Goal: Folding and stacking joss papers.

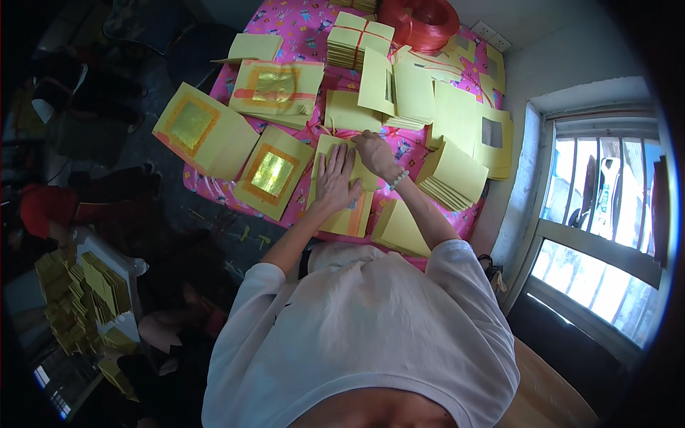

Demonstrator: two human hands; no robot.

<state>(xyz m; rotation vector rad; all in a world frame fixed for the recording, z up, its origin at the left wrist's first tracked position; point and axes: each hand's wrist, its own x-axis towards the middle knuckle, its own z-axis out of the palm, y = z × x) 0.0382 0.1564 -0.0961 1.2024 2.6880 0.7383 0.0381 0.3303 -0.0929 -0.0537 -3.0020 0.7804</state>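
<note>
Stack of yellow paper (342, 223) near the front edge of the pink patterned desk (301, 20), directly before the white shirt (364, 321). Left hand (335, 178) flat on top of the stack, palm down, fingers slightly parted and pointing away — gripping nothing. Right hand (374, 152) at the far end of the same stack, fingers curled in and bunched close, beside a red strip (346, 133). Cannot fairly tell, at this distance, whether pinching the strip or only touching it. Beaded bracelet (398, 178) on the right wrist. Just left of the stack, a foil-marked yellow pile (271, 173); farther left, a larger foil-marked pile (189, 127), with another foil-marked pile (275, 85) beyond. To the right, fanned yellow sheets (453, 175) and, nearer the shirt, a low yellow pile (399, 227). Toward the far side, a yellow bundle tied with red string (360, 41) — and near it, a big red coil (421, 21).
</note>
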